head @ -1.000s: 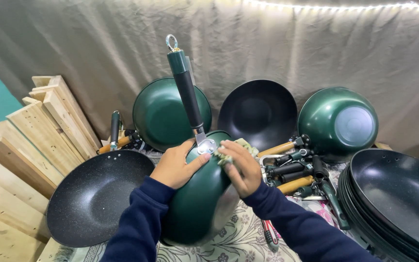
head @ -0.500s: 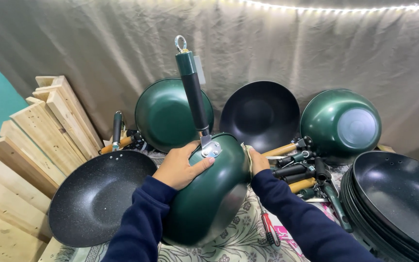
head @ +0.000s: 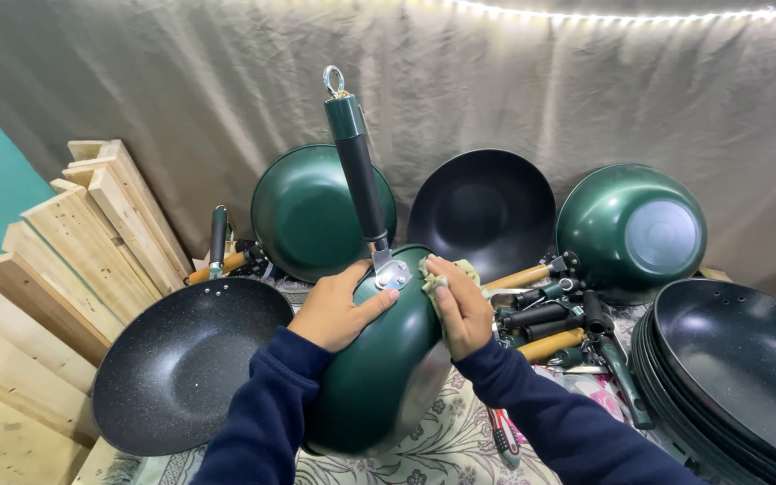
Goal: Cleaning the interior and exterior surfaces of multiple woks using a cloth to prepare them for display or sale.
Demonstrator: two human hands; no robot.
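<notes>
The fingers of the left hand [head: 339, 310] lie spread and flat against the rounded outside of a green pan [head: 379, 368], the thumb stretched toward the metal bracket [head: 392, 272] where the handle joins; the hand presses the pan rather than closing around it. The fingers of the right hand [head: 460, 305] are curled over a small pale cloth [head: 437, 277], pinching it against the pan's upper edge just beside that bracket.

The pan stands on its side between the two hands, low in the middle of the view, its bottom resting on a flowered table cover [head: 388, 462]. Its outer wall is smooth, glossy dark green, deep and bowl-shaped, with a silvery flat base showing at the lower right. The handle [head: 357, 171] rises straight up: a green cap, a black grip and a metal hanging ring at the tip.

To the left lies a black speckled pan [head: 181, 364] with a matte, grainy inside, next to pale wooden boards [head: 74, 260]. Behind, three more pans lean against a grey curtain [head: 181, 81]. A heap of loose handles [head: 559, 319], black and wood-coloured, sits at right, beside a stack of black pans [head: 747, 368].
</notes>
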